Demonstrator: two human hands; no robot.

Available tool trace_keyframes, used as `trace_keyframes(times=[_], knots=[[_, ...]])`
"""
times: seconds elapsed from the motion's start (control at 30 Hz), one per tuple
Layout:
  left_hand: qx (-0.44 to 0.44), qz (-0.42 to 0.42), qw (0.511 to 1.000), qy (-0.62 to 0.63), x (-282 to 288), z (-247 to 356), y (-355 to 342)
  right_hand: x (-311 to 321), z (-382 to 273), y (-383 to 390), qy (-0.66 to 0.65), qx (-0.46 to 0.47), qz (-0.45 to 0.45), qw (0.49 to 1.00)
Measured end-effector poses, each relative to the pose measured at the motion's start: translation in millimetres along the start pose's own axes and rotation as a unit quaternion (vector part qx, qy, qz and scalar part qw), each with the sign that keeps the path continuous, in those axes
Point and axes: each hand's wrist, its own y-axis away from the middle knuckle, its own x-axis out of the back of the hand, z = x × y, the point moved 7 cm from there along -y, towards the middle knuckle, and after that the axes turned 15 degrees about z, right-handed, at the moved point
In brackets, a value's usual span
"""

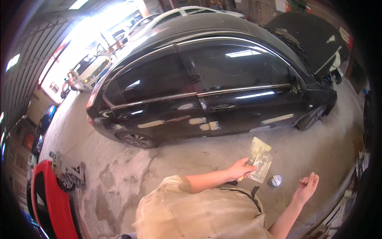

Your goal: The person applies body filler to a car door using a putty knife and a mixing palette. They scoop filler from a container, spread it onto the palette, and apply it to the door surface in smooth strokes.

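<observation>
My left hand (240,169) is closed on two thin, flat, pale yellow plates (260,162), which overlap and look smeared with grey and cream residue. They resemble putty spreaders, though their exact kind is not plain. To the right, my right hand (305,189) is raised with its fingers loosely bent and partly apart, and nothing shows in it. A round tin (275,181) with a pale bluish top stands on the floor between the two hands. Beyond them is a black car (223,107), its doors marked with several cream filler patches (278,118).
The black car's hood (308,40) is raised at the far right. A red car (51,199) stands at the left, close to a grey wheeled part (68,175). More vehicles, among them a white one (89,71), are near the bright doorway. Assorted clutter (338,211) lines the right side.
</observation>
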Motion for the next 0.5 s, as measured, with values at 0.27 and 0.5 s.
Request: trace_keyframes(times=[0.27, 0.5], knots=[[-0.025, 0.0, 1.0, 0.004, -1, 4, 7, 4, 15, 6, 0.076, 0.014, -0.013, 0.997], [-0.034, -0.004, 0.999, 0.0, -2, 1, 8, -8, -10, 14, 0.066, 0.069, -0.052, 0.994]])
